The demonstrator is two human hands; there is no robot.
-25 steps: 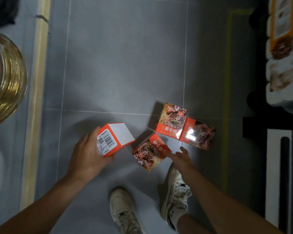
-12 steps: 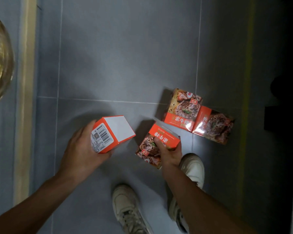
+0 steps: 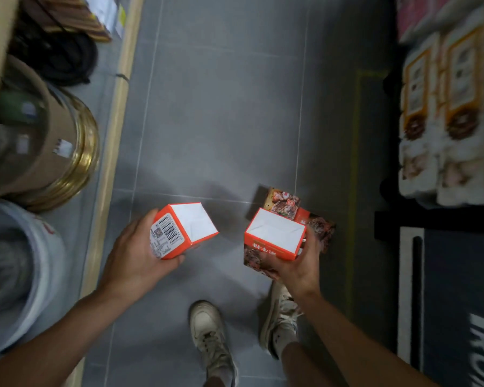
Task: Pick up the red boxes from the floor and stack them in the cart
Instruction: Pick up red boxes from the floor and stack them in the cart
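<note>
Two red boxes are off the floor, one in each hand. The barcode box (image 3: 183, 229) sits in the left hand (image 3: 139, 259), fingers curled under its lower end and thumb along the far side. The second box (image 3: 274, 237) is gripped by the right hand (image 3: 298, 259) from below and the right, white panel facing up. Two more red boxes (image 3: 299, 212) lie on the grey tile floor (image 3: 221, 107), touching each other, just beyond the right hand and partly hidden by the box it holds.

The step in hand looks like carrying this pair to the cart — the dark frame (image 3: 436, 219) at the right, holding white packages (image 3: 444, 115), may be it, though that is a guess. To do it well, keep both grips firm at the box ends, turn toward the cart without clipping the white shoes (image 3: 210, 331) on the boxes left on the floor, and set each box down flat and square so later ones stack evenly.
</note>
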